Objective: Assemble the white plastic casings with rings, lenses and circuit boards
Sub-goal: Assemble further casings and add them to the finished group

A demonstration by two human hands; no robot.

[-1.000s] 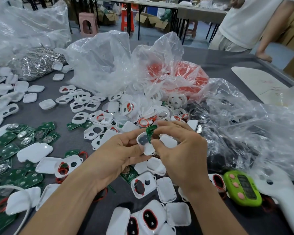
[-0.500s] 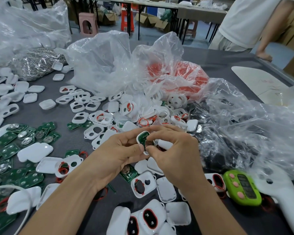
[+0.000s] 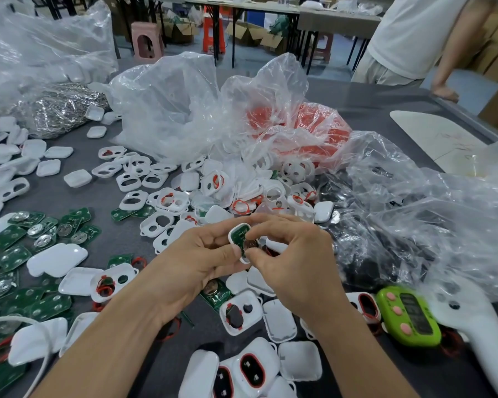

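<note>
Dark grey table (image 3: 365, 110): carries everything listed below.

Clear plastic bags (image 3: 179, 110): crumpled and heaped from the far left corner across the middle to the right edge. One, at mid-table, holds a mass of red rings (image 3: 322, 124).

Standing person (image 3: 414, 33): at the far right corner, in a light shirt, one hand resting on the table's rim.

Heap of silvery metal parts (image 3: 61, 110): far left, partly under plastic.

Loose white casings (image 3: 161, 202): scattered from the left edge through the centre to the near edge. Some are plain shells, some have cut-outs, and several are fitted with red rings.

Green circuit boards (image 3: 18, 248): spread along the left edge, many bearing a round metal disc.

White handled device (image 3: 477, 340): at the near right corner, lying flat.

Green timer (image 3: 408, 320): just beside that device, with three pink buttons facing up.

Left hand (image 3: 190, 265): raised above the table's near middle, its thumb and fingers curled round a white casing (image 3: 231, 235).

Right hand (image 3: 293, 259): touching the left hand, its thumb and forefinger pinching the circuit board (image 3: 239, 234).

Held casing: open side up, between both hands, with the green board seated inside it.
</note>
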